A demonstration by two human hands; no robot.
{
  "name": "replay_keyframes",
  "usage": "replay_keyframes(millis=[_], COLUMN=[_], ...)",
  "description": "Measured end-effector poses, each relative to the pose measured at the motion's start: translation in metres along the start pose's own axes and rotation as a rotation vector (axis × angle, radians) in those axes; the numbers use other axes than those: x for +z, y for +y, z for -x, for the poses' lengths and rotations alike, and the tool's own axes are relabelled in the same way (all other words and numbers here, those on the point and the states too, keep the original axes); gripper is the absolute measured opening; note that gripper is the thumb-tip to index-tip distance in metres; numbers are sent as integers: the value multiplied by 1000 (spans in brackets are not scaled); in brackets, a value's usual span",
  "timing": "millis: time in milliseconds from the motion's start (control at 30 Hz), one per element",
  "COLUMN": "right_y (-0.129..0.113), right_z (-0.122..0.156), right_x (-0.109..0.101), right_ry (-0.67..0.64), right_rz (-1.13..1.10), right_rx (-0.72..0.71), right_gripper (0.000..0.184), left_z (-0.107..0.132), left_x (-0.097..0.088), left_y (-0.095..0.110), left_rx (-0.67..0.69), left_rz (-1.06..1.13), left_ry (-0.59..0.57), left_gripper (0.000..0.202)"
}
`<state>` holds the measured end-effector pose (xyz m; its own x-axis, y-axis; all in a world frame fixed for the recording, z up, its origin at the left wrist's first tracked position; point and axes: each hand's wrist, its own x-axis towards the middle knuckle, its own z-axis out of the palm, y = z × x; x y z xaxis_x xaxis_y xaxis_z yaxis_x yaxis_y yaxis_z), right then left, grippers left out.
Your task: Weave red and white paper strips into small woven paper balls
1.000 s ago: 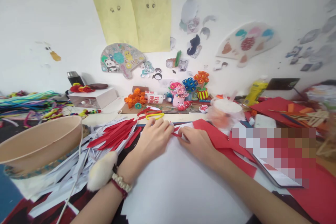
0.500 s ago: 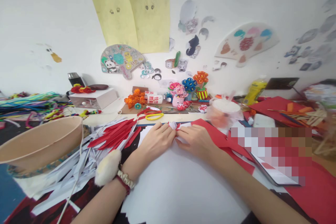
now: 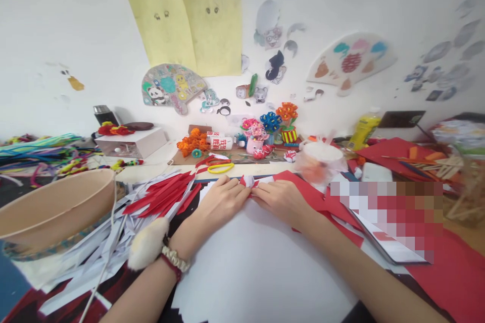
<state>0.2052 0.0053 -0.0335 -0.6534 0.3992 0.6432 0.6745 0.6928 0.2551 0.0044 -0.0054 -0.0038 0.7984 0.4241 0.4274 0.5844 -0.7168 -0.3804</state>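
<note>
My left hand (image 3: pixel 220 203) and my right hand (image 3: pixel 282 201) meet fingertip to fingertip over a white sheet (image 3: pixel 257 267) on the table. Between the fingertips they pinch a small folded piece of red and white paper (image 3: pixel 249 180). Both hands have their fingers pressed together on it. My left wrist wears a braided band with a fluffy cream pompom (image 3: pixel 147 244). A pile of red and white paper strips (image 3: pixel 162 193) lies just left of my left hand. Red paper (image 3: pixel 322 202) lies under and beside my right hand.
A tan bowl (image 3: pixel 53 207) stands at the left. Yellow and red loops (image 3: pixel 217 165), a glue bottle (image 3: pixel 220 141), paper flowers (image 3: pixel 273 126), a wrapped white cup (image 3: pixel 320 161) and a yellow bottle (image 3: pixel 361 131) line the back. Pipe cleaners (image 3: pixel 38 154) lie far left; red sheets (image 3: pixel 447 267) at the right.
Both hands have shifted slightly away from me and closed tighter together; the small red and white piece now stands up between the fingertips instead of lying as a flat red strip.
</note>
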Motion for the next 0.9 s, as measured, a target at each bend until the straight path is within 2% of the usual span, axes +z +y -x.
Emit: replay_keyframes(millis=[233,567,733,900], right_y=[-4,-5,-5,-5], right_z=[-2,-2,-2,-11], right_x=[-1,5,7,5], right_ry=[15,-56,-134,-237], right_rz=[23,8,-6,-42], right_rx=[-3,50,74,147], right_gripper=[25,23,23,21], left_z=[2,-1,0,-2], left_x=[0,0,1,1], left_y=[-2,0,-5,-8], left_rx=[-9,-47,-43,-60], left_rz=[47,81,101,62], left_ry=[21,0,-73,-94], left_gripper=[20,24,20,16])
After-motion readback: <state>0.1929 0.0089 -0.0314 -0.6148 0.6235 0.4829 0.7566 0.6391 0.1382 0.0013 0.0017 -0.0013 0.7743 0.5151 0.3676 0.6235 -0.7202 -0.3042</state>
